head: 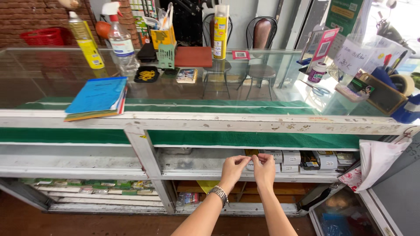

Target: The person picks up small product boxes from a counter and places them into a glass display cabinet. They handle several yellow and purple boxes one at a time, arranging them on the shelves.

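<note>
Below the glass counter (262, 126), at the middle shelf (205, 175), we hold both hands up close together, fingertips almost meeting. Our left hand (233, 169), with a metal watch (218, 193) on its wrist, and our right hand (264, 168) both pinch something small and pale between thumb and fingers; it looks like a thin strip or wrapper, but it is too small for us to say which. It sits right between the two hands, just in front of the row of small boxes (302, 161) on the shelf.

We judge the step to be a fine two-handed pinch, perhaps pulling or tearing the small piece. To do it well, we keep the grip at the fingertips, close to where the two hands meet, so the piece does not slip or rip off line. We pull evenly with both hands, not with a jerk. We keep our wrists clear of the shelf edge and of the boxes behind, which stand near enough to be knocked.

On the counter, well apart from our hands, lie a blue folder (98, 95), spray bottles (121, 41) and a yellow can (221, 31). A pale cloth (379, 159) hangs at the right.
</note>
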